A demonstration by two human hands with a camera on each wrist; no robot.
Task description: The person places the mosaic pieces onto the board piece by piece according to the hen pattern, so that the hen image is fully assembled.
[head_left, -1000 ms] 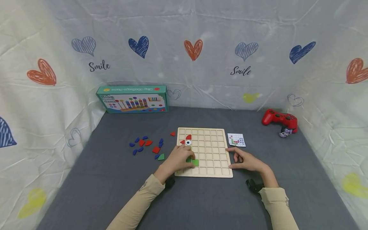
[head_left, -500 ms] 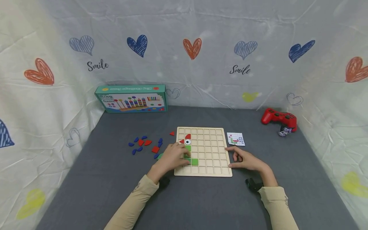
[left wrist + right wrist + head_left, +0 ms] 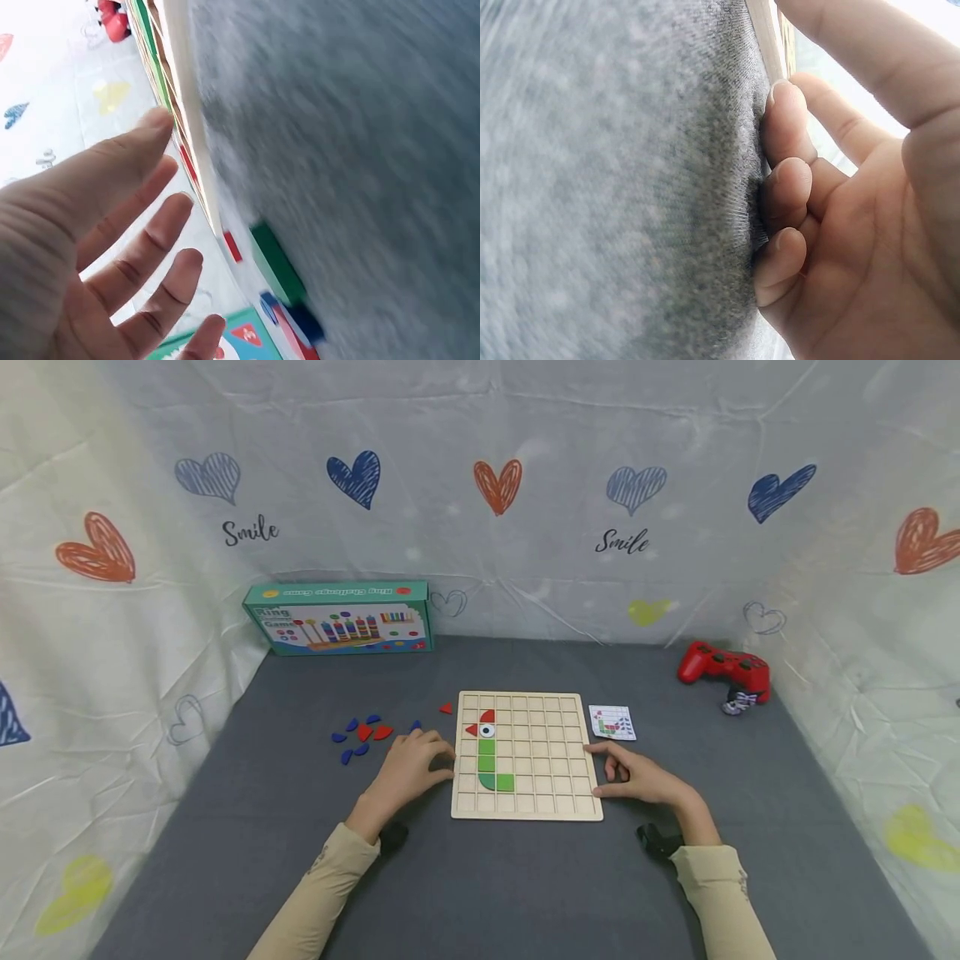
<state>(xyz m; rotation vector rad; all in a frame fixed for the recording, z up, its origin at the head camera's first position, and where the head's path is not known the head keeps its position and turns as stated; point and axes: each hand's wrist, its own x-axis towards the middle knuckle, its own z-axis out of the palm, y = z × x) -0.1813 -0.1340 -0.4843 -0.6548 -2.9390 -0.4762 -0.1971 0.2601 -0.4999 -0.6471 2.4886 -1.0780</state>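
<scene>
In the head view my left hand [image 3: 411,766] hovers at the left edge of a wooden grid board [image 3: 540,758], fingers spread and holding nothing. The left wrist view shows its fingers [image 3: 165,217] apart, with a green piece [image 3: 276,262] on the cloth beyond. On the board sit green squares [image 3: 487,747], a green quarter-round [image 3: 487,782], a white eye piece [image 3: 487,730] and red pieces [image 3: 487,717]. My right hand [image 3: 643,777] touches the board's right edge with thumb and index finger; its other fingers curl in the right wrist view.
Left of the board lie loose blue half-rounds [image 3: 362,749] and red pieces [image 3: 382,732], some hidden behind my left hand. A pattern card [image 3: 612,723] lies right of the board. Farther back are a green game box [image 3: 341,618] and a red game controller [image 3: 723,668].
My left hand has moved left from over the green pieces to beside the board, uncovering the green quarter-round and squares. It now covers some loose pieces. My right hand stays at the board's edge.
</scene>
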